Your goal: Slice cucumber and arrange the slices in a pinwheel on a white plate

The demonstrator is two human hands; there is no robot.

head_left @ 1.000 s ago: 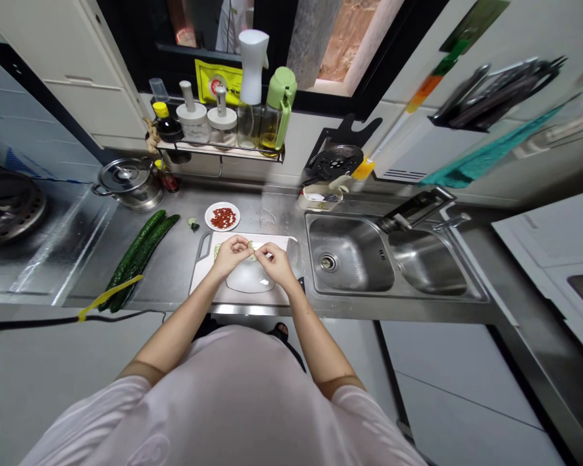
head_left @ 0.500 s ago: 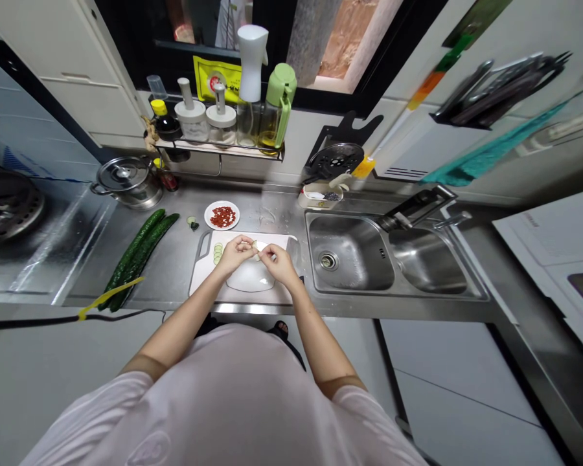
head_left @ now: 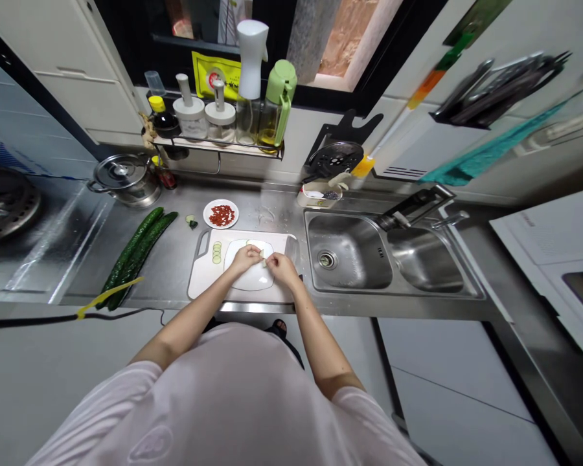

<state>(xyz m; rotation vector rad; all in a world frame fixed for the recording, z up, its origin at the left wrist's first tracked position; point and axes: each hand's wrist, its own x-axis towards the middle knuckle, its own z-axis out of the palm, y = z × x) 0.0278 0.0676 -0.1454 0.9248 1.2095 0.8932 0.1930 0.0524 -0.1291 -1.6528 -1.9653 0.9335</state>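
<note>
Over a white plate (head_left: pixel 252 279), my left hand (head_left: pixel 246 257) and my right hand (head_left: pixel 280 266) are close together, both with pinched fingers. A small pale green piece (head_left: pixel 263 259), looking like a cucumber slice, is held between their fingertips. The plate rests on a white cutting board (head_left: pixel 204 278) with grey ends. Several thin cucumber slices (head_left: pixel 216 252) overlap in a column on the board's left part. Behind the board is a white dish (head_left: pixel 207 213) with small red pieces. Two whole cucumbers (head_left: pixel 138 252) lie to the left.
A steel pot (head_left: pixel 126 184) stands at the back left. Above the counter hangs a rack (head_left: pixel 214 145) with bottles and jars. To the right are a double sink (head_left: pixel 350 252) and a faucet (head_left: pixel 434 194). A black cable (head_left: pixel 39 321) crosses the counter's front left.
Both hands have moved slightly toward me and to the right, uncovering the plate's back part. The small pale piece is still between them. The view has shifted a little.
</note>
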